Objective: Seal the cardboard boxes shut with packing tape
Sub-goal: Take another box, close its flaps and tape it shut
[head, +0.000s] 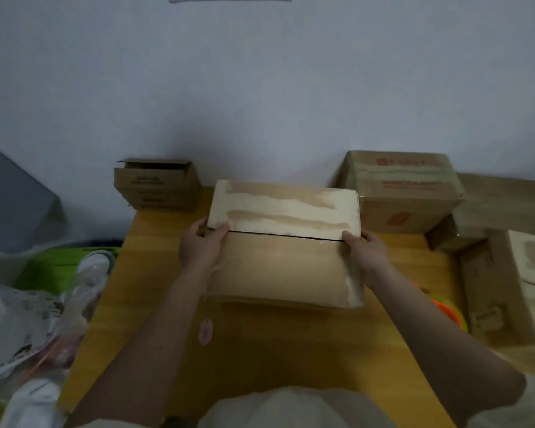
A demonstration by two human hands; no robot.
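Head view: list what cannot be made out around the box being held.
- Inside of the center box: hidden by its closed flaps.
- Fingers of the left hand and right hand: curled round the box's ends, only thumbs show on top.
- Print on the small box and the large box: too blurred to read.
- Orange object: mostly hidden behind the right forearm.
- Right-side box: cut off by the frame edge.

i hold the cardboard box on the bench, my left hand and right hand gripping its ends, thumbs at the flap seam. a pink tag lies nearer me than my fingers.
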